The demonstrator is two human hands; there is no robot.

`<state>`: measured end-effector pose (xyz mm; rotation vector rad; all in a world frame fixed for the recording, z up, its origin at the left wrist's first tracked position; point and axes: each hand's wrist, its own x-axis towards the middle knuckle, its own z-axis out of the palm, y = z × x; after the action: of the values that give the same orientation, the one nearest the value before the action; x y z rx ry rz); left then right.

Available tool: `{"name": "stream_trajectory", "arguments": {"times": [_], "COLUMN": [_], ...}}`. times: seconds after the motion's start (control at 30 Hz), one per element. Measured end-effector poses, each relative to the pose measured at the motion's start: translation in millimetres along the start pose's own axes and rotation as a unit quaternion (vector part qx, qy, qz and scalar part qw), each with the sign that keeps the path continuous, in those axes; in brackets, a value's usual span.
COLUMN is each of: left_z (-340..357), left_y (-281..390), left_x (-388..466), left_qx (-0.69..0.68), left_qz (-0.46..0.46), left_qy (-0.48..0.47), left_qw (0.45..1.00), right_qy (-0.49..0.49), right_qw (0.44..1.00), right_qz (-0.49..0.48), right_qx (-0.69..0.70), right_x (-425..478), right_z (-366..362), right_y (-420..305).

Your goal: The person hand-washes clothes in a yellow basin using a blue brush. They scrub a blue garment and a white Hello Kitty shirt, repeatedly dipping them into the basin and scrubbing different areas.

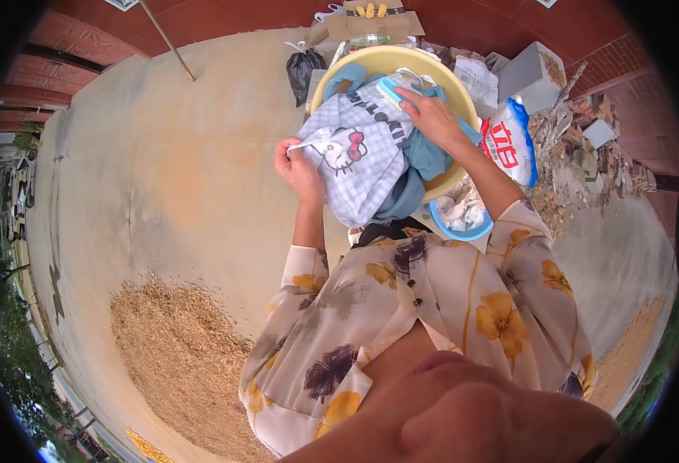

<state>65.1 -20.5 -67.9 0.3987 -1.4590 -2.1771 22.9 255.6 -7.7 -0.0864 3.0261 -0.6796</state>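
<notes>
A pale checked garment (368, 179) with a cartoon cat print and dark lettering is spread over a yellow plastic basin (458, 81). My left hand (299, 168) pinches the cloth by its left edge, outside the rim. Above the garment's far right part, my right hand (432, 118) grips a blue scrubbing brush (392, 91) with pale bristles turned towards the cloth. Blue-green clothes (429, 156) lie in the basin under and beside the checked garment, and part of them hangs over the near rim. The cloth hides the basin's bottom.
A blue basin (471, 234) of whitish cloth stands close by on the right, near a detergent bag (510, 142). Rubble (599, 144) lies farther right. A black plastic bag (304, 72) sits beyond the basin. Grain (183, 359) is spread on the concrete (200, 173) to the left.
</notes>
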Motion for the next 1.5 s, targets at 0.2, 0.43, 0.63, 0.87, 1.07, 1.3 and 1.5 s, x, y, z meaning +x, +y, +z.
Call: {"name": "stream_trajectory", "arguments": {"times": [0.2, 0.43, 0.63, 0.87, 1.07, 1.3, 1.5], "left_z": [46.2, 172.8, 222.8, 231.0, 173.0, 122.8, 132.9], "left_y": [22.5, -56.1, -65.6, 81.7, 107.6, 87.6, 75.1], "left_x": [33.0, 77.5, 79.6, 82.4, 74.9, 55.1, 84.7], "left_qx": [0.410, 0.499, 0.533, 0.191, 0.131, -0.002, -0.069], "left_qz": [0.231, 0.131, -0.094, -0.102, -0.117, -0.290, -0.221], "left_qy": [-0.251, -0.500, -0.550, -0.540, -0.591, -0.434, -0.384], "left_qw": [0.846, 0.696, 0.636, 0.814, 0.787, 0.853, 0.894], "right_qy": [0.018, 0.093, 0.166, 0.149, -0.034, -0.222, -0.050], "right_qw": [0.935, 0.950, 0.840, 0.758, 0.682, 0.662, 0.657], "right_qz": [0.190, 0.119, 0.088, 0.052, 0.115, 0.138, 0.074], "right_qx": [0.298, 0.274, 0.508, 0.633, 0.721, 0.702, 0.748], "right_x": [18.2, 31.3, 7.7, -7.1, 13.6, 27.8, 31.3], "right_z": [-12.8, 43.5, 5.2, -69.0, -27.8, 18.6, -10.5], "right_y": [48.7, 58.9, 31.5, 17.6, 27.0, 12.8, 36.8]}}
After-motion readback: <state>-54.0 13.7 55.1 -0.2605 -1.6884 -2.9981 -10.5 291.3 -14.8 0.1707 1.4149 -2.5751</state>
